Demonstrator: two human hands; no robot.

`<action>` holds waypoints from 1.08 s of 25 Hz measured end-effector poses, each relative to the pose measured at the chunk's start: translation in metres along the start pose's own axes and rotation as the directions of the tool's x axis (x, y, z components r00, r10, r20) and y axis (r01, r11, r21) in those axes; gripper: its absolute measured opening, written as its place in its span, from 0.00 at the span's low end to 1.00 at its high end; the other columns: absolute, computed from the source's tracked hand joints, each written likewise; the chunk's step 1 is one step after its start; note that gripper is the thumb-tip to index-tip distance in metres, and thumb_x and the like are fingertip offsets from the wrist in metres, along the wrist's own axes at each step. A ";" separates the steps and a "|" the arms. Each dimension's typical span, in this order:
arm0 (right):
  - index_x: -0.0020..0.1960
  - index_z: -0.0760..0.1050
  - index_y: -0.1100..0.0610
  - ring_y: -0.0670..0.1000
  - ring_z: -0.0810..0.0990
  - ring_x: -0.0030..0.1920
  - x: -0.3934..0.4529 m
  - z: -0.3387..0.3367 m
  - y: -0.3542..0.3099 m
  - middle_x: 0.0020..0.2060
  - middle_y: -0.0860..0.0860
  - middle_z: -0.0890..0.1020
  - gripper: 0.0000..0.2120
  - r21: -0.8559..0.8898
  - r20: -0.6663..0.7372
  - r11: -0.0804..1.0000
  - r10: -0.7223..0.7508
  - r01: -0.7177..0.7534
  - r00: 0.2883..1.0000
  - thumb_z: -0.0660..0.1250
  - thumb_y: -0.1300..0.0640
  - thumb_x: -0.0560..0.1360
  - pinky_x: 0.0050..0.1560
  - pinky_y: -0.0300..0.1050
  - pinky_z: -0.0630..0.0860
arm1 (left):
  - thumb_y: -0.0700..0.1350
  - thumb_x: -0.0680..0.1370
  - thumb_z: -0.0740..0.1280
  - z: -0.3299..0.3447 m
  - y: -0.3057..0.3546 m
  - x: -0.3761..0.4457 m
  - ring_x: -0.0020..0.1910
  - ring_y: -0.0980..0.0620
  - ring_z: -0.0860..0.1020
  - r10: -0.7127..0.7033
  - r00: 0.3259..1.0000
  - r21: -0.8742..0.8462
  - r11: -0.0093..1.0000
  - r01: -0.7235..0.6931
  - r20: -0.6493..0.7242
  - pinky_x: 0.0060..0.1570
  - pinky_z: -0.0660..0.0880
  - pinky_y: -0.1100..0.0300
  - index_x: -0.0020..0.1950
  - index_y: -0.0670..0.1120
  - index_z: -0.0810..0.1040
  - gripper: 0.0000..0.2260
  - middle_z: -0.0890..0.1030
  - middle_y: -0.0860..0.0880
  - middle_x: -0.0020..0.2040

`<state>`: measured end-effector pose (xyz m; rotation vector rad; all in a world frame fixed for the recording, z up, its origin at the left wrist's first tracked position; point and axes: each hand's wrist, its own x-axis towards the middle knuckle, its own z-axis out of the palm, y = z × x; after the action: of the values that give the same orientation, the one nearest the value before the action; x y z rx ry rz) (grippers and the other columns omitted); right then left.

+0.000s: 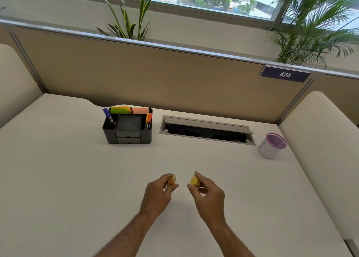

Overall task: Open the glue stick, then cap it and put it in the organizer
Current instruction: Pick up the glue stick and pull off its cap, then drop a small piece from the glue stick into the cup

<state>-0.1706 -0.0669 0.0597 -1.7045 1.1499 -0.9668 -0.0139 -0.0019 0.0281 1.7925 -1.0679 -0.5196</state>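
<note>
Clearly, sign (285, 74) reads "474".

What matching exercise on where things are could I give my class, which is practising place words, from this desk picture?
Things:
1. glue stick
2. cap
3. organizer
4. white cup

Places:
A. far right of the desk
B. in the left hand
C. back of the desk, left of the cable hatch
D. in the right hand

Pairs: 1-B, 2-D, 3-C, 4-A
</note>
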 end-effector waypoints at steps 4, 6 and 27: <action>0.64 0.78 0.54 0.46 0.80 0.46 -0.006 0.009 0.021 0.46 0.49 0.83 0.20 -0.433 0.219 0.901 0.068 0.035 0.973 0.74 0.51 0.73 0.49 0.33 0.73 | 0.45 0.74 0.75 -0.008 -0.014 -0.001 0.44 0.70 0.79 -0.053 0.998 0.015 0.998 0.054 -0.027 0.42 0.73 0.77 0.54 0.50 0.82 0.10 0.80 0.66 0.42; 0.59 0.75 0.51 0.49 0.80 0.45 -0.009 0.016 0.027 0.44 0.48 0.82 0.19 -0.557 0.309 0.829 0.157 0.045 0.938 0.72 0.46 0.72 0.47 0.41 0.74 | 0.45 0.74 0.75 -0.010 -0.019 -0.002 0.43 0.67 0.79 -0.071 0.997 0.030 0.997 0.072 -0.033 0.41 0.74 0.75 0.54 0.50 0.82 0.10 0.80 0.66 0.41; 0.56 0.77 0.49 0.44 0.81 0.47 0.002 0.015 0.021 0.48 0.40 0.82 0.19 -0.226 0.199 0.969 -0.050 0.095 0.979 0.76 0.54 0.67 0.44 0.38 0.80 | 0.46 0.74 0.74 0.012 0.015 0.001 0.47 0.61 0.82 0.073 0.994 -0.119 0.991 -0.063 0.086 0.48 0.79 0.68 0.52 0.62 0.80 0.12 0.84 0.64 0.44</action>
<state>-0.1624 -0.0704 0.0348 -1.9945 1.1139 -0.7122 -0.0287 -0.0109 0.0361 1.6386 -1.1331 -0.6135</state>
